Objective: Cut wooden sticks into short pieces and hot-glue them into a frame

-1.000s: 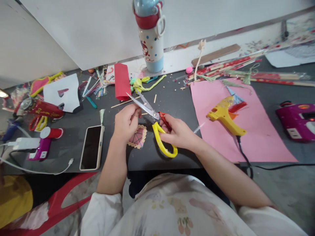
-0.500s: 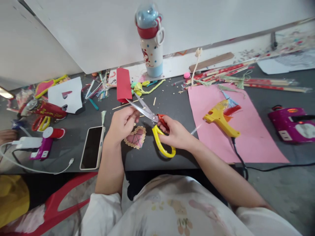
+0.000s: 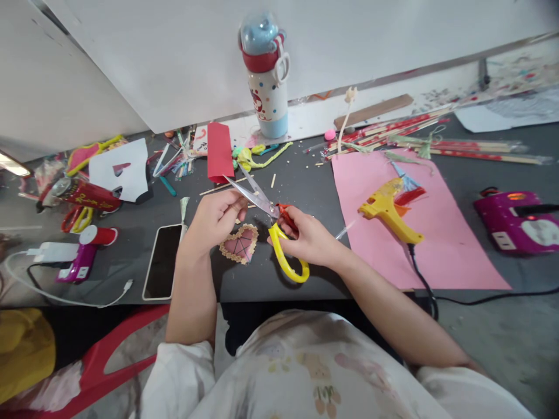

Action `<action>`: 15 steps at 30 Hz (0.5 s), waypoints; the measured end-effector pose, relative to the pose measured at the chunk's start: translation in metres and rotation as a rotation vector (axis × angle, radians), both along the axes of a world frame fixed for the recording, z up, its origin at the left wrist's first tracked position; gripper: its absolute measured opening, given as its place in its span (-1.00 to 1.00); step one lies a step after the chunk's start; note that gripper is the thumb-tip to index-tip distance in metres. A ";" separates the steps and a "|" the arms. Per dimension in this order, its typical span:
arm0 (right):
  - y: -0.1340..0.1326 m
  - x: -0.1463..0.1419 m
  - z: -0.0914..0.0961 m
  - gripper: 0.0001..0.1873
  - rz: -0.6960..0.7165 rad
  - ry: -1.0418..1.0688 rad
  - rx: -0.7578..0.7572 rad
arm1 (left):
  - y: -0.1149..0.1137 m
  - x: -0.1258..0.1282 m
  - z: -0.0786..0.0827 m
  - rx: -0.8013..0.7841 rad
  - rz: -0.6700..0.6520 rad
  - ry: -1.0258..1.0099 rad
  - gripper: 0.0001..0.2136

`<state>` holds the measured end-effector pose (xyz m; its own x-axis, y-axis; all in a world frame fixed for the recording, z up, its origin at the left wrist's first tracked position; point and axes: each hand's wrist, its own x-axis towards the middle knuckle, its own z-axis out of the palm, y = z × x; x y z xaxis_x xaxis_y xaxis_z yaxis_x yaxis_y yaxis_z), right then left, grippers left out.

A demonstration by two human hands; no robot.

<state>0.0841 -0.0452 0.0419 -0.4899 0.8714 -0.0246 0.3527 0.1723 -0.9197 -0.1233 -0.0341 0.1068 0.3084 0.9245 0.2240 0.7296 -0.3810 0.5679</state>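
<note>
My right hand grips a pair of scissors by its red and yellow handles. The blades are spread and point up and to the left. My left hand is closed in a pinch beside the lower blade; whatever lies between its fingertips is too small or hidden to make out. Below the blades, a pink heart-shaped piece with a bumpy tan border and dark crossing lines lies on the dark table. Past the blade tips sits a folded red paper, and thin stick pieces lie close by.
To the right, a yellow glue gun rests on pink paper, near a purple power block. A bottle stands at the back. On the left are a phone, a red thread spool and a red can.
The view has shifted slightly. Both hands and the scissors keep nearly the same pose, blades still spread. The other person's hand at the far left has mostly left the picture.
</note>
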 end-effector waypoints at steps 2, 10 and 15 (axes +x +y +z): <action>0.000 0.000 -0.001 -0.72 0.005 0.013 0.005 | 0.000 0.002 0.002 0.000 0.002 0.009 -0.75; 0.001 0.001 0.000 -0.77 -0.020 0.058 -0.070 | 0.005 0.008 0.007 0.012 0.017 0.107 -0.76; 0.004 0.001 -0.001 -0.77 -0.117 0.112 -0.169 | -0.002 0.034 0.011 0.396 0.221 0.240 -0.77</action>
